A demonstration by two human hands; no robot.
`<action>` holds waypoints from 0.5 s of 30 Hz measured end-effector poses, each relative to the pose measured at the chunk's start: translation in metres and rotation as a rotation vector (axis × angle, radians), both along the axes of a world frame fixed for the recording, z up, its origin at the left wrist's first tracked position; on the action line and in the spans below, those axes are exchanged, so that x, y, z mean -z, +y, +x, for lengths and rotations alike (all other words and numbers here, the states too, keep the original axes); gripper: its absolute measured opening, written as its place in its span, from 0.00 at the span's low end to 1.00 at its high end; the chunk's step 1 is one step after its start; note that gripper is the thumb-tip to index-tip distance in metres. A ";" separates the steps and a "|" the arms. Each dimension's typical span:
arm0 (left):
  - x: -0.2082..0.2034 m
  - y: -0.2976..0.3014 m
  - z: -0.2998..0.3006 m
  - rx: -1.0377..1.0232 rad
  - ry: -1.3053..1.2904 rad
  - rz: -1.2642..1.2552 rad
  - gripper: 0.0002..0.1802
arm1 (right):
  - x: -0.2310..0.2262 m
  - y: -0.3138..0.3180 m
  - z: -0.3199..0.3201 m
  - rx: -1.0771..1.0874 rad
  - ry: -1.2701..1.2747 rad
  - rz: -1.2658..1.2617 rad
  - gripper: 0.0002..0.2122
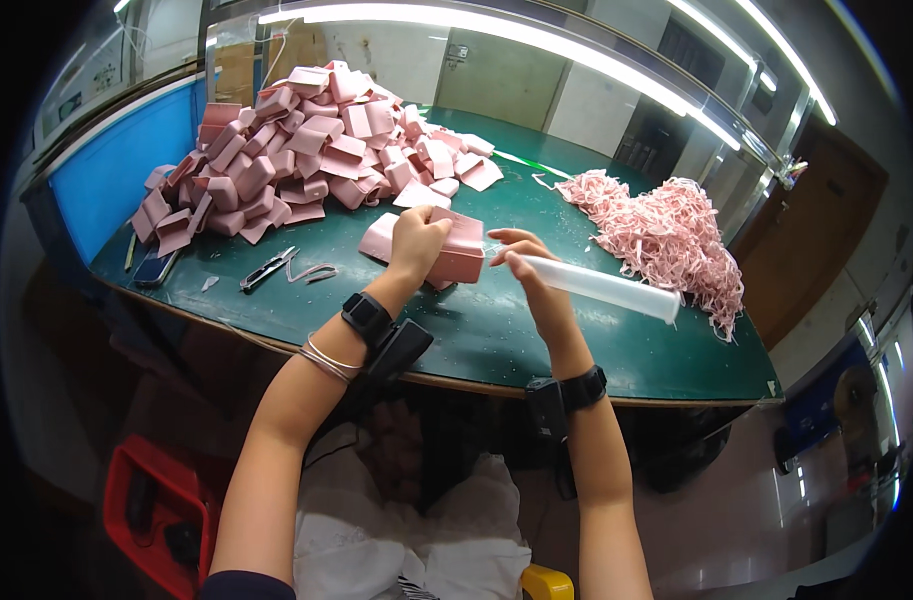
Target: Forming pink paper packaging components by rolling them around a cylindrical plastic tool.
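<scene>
My left hand is closed on a pink box-shaped case above the green table, with its fingers over the top edge. Another pink flap shows to the left of that hand; whether it belongs to the same case I cannot tell. A long translucent white tube with a thin tip lies in my right hand, slanting down to the right. Its tip end is close to the right side of the case; whether they touch I cannot make out.
A tall heap of pink cases fills the table's back left. At the right lies a mound of pink strips. Thread snips, a curled strip and a phone rest on the green table. A red plastic stool stands below left.
</scene>
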State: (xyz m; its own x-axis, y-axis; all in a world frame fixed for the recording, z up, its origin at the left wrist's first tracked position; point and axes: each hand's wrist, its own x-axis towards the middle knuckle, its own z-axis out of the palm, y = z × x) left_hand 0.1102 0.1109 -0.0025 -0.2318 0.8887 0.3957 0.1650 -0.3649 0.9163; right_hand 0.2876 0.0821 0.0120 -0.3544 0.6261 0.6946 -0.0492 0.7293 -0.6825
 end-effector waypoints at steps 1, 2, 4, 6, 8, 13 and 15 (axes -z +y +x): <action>0.001 0.001 0.000 0.028 -0.058 -0.014 0.09 | 0.000 -0.001 0.001 -0.005 -0.086 -0.011 0.07; 0.002 0.002 0.000 0.029 -0.057 -0.013 0.09 | 0.002 0.000 0.000 -0.003 -0.085 -0.011 0.07; 0.006 0.003 0.002 0.035 0.043 0.005 0.10 | 0.010 0.008 -0.001 0.030 -0.279 0.032 0.07; 0.010 0.006 0.002 0.035 0.091 0.014 0.10 | 0.011 0.008 -0.003 0.043 -0.379 0.052 0.07; 0.014 0.010 0.002 0.013 0.086 0.017 0.12 | 0.008 0.002 -0.006 0.049 -0.362 0.048 0.06; 0.015 0.010 0.006 0.056 0.008 0.016 0.13 | 0.006 0.002 -0.004 -0.020 -0.301 -0.062 0.05; 0.012 0.008 0.005 0.065 0.002 -0.002 0.13 | 0.005 -0.001 -0.002 -0.055 -0.263 -0.135 0.05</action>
State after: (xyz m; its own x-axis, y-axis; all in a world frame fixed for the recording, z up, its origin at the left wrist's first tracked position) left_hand 0.1156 0.1188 -0.0146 -0.1725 0.9026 0.3943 0.1430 -0.3731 0.9167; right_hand 0.2852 0.0807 0.0066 -0.5470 0.6814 0.4863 0.1051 0.6322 -0.7676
